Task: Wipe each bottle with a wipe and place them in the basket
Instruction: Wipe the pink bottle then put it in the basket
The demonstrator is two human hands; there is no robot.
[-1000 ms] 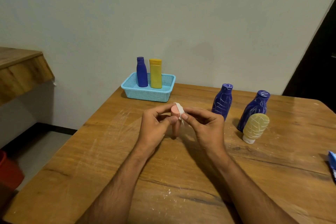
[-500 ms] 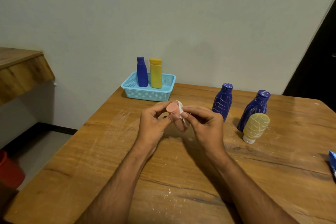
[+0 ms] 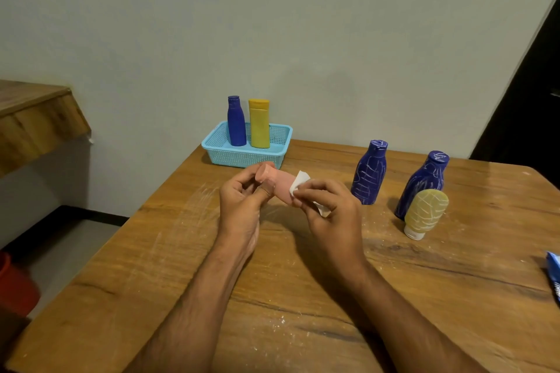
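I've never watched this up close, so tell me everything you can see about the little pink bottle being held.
The pink bottle is small, matte, plastic-looking, with a round cap of the same colour. It lies tilted above the wooden table, cap toward the left. The left hand pinches the cap end; the right hand presses a white wipe against its body.

Above a wooden table (image 3: 188,266), the left hand (image 3: 241,206) pinches the cap end of a pink bottle (image 3: 280,183) lying tilted, while the right hand (image 3: 331,215) presses a white wipe (image 3: 300,180) against its body. A blue basket (image 3: 245,154) near the wall holds a blue bottle (image 3: 236,123) and a yellow bottle (image 3: 259,126), both upright. To the right stand two scribbled blue bottles (image 3: 368,174) and a cream bottle (image 3: 424,213) resting on its cap
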